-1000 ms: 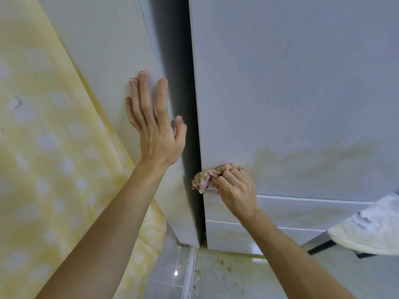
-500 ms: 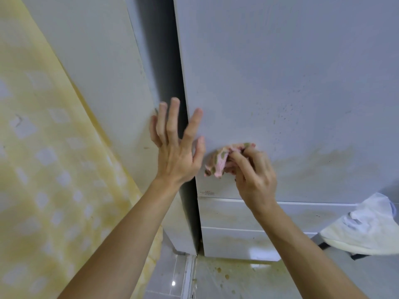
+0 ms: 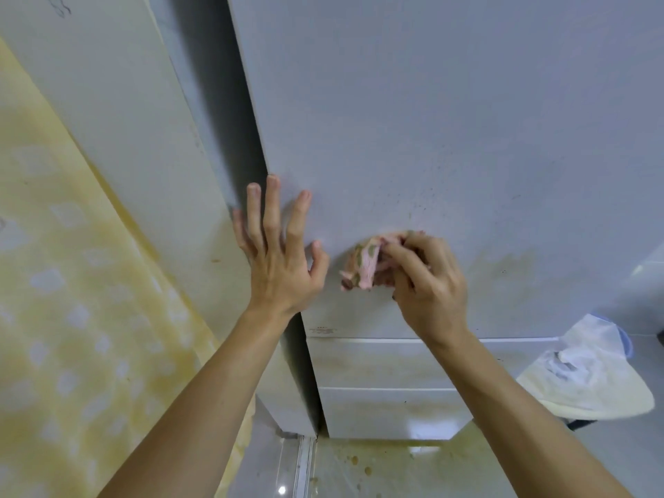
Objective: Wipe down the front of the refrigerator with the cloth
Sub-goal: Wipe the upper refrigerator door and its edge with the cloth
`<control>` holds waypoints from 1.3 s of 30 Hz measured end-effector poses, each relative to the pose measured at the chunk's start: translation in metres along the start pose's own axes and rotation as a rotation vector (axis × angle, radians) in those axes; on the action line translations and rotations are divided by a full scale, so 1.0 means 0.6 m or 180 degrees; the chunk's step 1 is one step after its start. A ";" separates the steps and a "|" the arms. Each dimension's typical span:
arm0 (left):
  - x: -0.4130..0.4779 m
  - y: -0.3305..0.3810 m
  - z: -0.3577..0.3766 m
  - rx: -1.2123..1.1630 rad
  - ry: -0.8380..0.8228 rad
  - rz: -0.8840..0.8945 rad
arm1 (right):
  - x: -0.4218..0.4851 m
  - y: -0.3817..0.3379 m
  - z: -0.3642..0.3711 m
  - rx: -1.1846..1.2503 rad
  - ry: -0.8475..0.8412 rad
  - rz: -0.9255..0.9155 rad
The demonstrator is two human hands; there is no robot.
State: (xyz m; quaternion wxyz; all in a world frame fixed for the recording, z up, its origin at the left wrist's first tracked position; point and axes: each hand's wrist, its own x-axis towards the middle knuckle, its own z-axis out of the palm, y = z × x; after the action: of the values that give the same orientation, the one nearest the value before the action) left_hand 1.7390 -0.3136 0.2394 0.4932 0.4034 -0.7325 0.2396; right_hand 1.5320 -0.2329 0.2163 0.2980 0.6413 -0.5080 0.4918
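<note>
The refrigerator's pale grey front door [image 3: 449,120] fills the upper right of the head view, with yellowish smears and dark specks low on it. My right hand [image 3: 427,282] grips a bunched pink and green cloth [image 3: 363,264] against the lower part of the door. My left hand [image 3: 278,253] lies spread with straight fingers on the door's left edge, a short way left of the cloth. Below the door runs a drawer front [image 3: 377,361].
A white side panel [image 3: 118,138] stands left of the refrigerator, with a dark gap between them. A yellow patterned curtain [image 3: 72,318] hangs at far left. A white bag [image 3: 589,375] sits at right. The stained tile floor [image 3: 377,469] lies below.
My left hand moved right from the side panel onto the door's edge. My right hand carried the cloth up and right from the door's bottom corner.
</note>
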 end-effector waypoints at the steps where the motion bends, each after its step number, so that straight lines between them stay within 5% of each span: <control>1: 0.006 0.009 -0.001 -0.0034 0.0030 0.0048 | 0.008 0.000 0.001 -0.0029 0.0115 0.0059; 5: 0.013 0.040 0.004 -0.0166 -0.0109 0.0224 | -0.032 0.015 0.014 0.0004 -0.0011 -0.0028; 12: 0.015 0.068 0.010 -0.0331 -0.0172 0.0161 | -0.147 0.077 -0.004 0.0388 -0.1456 -0.0220; 14: 0.014 0.069 0.009 -0.0298 -0.0176 0.0131 | -0.121 0.075 -0.020 0.0411 -0.1298 -0.0101; 20: 0.024 0.082 0.006 -0.0224 -0.0158 0.0141 | 0.025 0.103 -0.086 0.0009 0.0253 0.0144; 24: 0.025 0.096 0.015 -0.0193 -0.0189 0.0090 | -0.016 0.109 -0.068 -0.0005 0.0318 0.0191; 28: 0.024 0.104 0.015 -0.0171 -0.0224 0.0003 | -0.118 0.139 -0.062 0.0064 -0.0711 -0.0276; 32: 0.025 0.115 0.015 -0.0166 -0.0238 -0.0057 | -0.133 0.146 -0.073 0.0164 -0.1261 -0.0028; 39: 0.028 0.153 0.030 -0.0280 -0.0252 -0.0111 | 0.038 0.168 -0.146 0.0070 0.0253 0.0717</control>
State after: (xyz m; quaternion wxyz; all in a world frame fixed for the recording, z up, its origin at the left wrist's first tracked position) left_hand 1.6505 -0.2818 0.2519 0.4852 0.4032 -0.7542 0.1823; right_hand 1.4080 -0.1946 0.2552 0.2536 0.5634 -0.5592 0.5527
